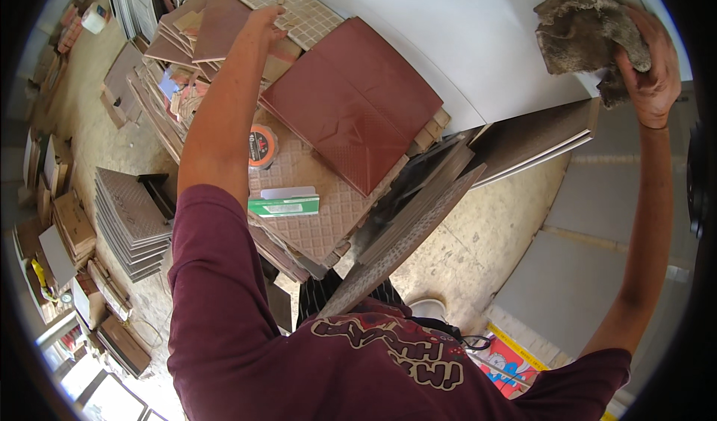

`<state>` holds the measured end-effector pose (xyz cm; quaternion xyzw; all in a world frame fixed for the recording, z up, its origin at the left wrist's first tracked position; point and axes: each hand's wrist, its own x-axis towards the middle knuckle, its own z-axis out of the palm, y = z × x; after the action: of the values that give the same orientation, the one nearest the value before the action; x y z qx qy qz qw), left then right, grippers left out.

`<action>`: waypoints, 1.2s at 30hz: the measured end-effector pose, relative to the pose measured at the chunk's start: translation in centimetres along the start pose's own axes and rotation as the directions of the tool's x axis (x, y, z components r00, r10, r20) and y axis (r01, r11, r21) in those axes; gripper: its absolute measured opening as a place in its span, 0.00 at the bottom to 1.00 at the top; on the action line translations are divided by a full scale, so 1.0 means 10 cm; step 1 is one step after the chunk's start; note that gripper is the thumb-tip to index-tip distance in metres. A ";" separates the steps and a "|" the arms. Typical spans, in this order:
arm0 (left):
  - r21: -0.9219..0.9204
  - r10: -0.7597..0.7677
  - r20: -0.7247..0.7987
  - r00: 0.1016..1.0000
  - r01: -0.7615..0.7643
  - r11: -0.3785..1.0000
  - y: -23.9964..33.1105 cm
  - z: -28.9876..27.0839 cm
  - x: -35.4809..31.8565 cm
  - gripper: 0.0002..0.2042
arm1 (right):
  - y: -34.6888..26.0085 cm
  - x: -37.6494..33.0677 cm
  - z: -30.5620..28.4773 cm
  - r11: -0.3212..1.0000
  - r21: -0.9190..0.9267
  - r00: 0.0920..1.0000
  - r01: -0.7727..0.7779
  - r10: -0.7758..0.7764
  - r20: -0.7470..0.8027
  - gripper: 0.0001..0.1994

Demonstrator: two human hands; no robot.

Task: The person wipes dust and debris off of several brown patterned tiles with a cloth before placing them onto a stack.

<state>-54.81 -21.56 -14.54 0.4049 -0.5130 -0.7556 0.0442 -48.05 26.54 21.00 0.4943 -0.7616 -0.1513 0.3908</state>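
My right hand (657, 81), at the far right, grips a dirty grey-brown rag (586, 36) in front of a broad white surface (478, 44). Whether the rag presses on that surface is hard to tell. At the upper left, my left hand (265, 26) rests with fingers apart by the edge of a beige grid-patterned tile (302, 10). Glossy red-brown tiles (358, 100) lie nearer to me, on top of a stack of tiles (328, 219).
An orange-rimmed round item (262, 147) and a green-and-white box (284, 206) lie on the stack. Long tiles (418, 227) lean against its right side. More tiles (131, 219) stand on the floor at left. A white bucket (428, 309) is near my body.
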 end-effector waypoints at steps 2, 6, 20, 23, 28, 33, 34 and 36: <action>-0.028 0.012 -0.080 0.997 -0.014 1.000 0.03 0.09 -0.10 0.24 | 0.00 -0.01 -0.01 1.000 -0.004 1.000 -0.001 0.001 0.006 0.22; 0.069 0.037 -0.186 0.982 -0.025 0.997 0.04 0.12 0.00 0.21 | 0.01 0.00 -0.01 1.000 0.008 1.000 0.015 -0.015 0.006 0.21; 0.043 -0.031 -0.016 0.999 0.032 0.999 0.02 0.08 0.47 0.19 | 0.06 -0.02 0.02 0.999 0.011 0.999 0.042 -0.042 -0.019 0.21; 0.089 -0.058 -0.059 0.997 0.063 0.994 0.07 0.17 0.36 0.18 | 0.07 -0.03 0.03 0.999 0.021 0.999 0.043 -0.042 -0.020 0.21; 0.151 -0.022 -0.076 0.997 0.033 0.988 0.08 0.20 0.32 0.16 | 0.10 -0.03 0.02 0.997 0.016 0.997 0.080 -0.080 0.004 0.19; 0.213 0.064 -0.050 0.997 -0.052 0.976 0.07 0.17 0.25 0.12 | 0.05 -0.02 0.02 0.996 0.000 0.996 0.092 -0.092 -0.006 0.19; 0.207 0.046 -0.080 0.996 -0.029 0.978 0.09 0.19 0.25 0.11 | 0.04 -0.01 0.02 0.996 -0.003 0.996 0.094 -0.094 -0.012 0.19; 0.192 0.009 -0.141 0.990 0.018 0.981 0.11 0.22 0.25 0.09 | 0.02 0.00 0.04 0.995 -0.005 0.995 0.099 -0.099 -0.021 0.19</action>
<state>-58.27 -21.67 -14.78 0.4608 -0.5783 -0.6720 0.0394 -48.47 26.60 20.89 0.5321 -0.7318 -0.1667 0.3918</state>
